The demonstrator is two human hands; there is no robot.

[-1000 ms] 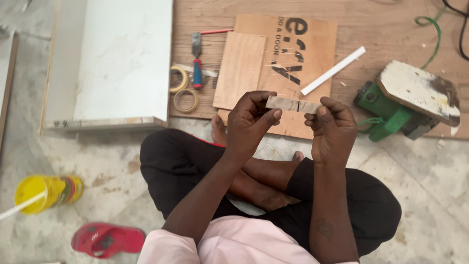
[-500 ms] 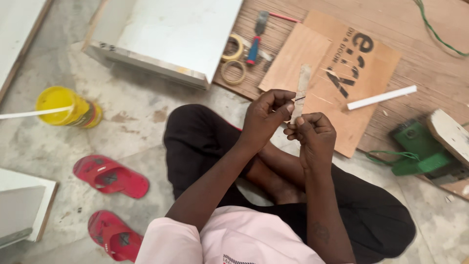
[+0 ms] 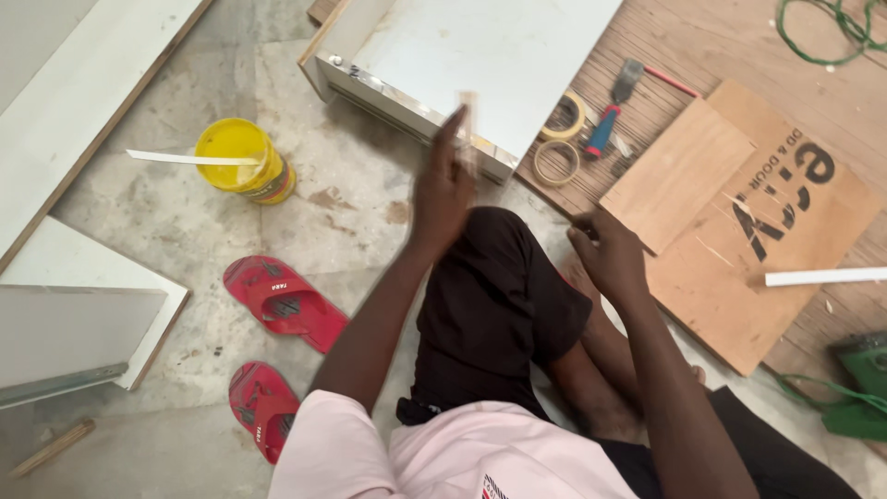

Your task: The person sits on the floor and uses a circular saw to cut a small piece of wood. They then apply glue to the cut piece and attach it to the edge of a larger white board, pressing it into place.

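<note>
**Seated worker on a workshop floor, one hand raised with a thin strip**

The left hand (image 3: pixel 443 189), blurred, is lifted in front of the white laminated board box (image 3: pixel 480 65) and appears to pinch a thin pale strip (image 3: pixel 468 129) that stands roughly upright above the fingers; the blur hides the exact grip. The right hand (image 3: pixel 610 254) sits lower, loosely curled near the edge of the small plain plywood square (image 3: pixel 679 171); whether it holds anything cannot be told. That square lies on a larger printed plywood sheet (image 3: pixel 785 268). Two rolls of tape (image 3: pixel 561 139) and a red-and-blue handled tool (image 3: pixel 614 111) lie just beside the box. On the concrete are a yellow round tin (image 3: pixel 240 157) and two red sandals (image 3: pixel 277 342).
</note>
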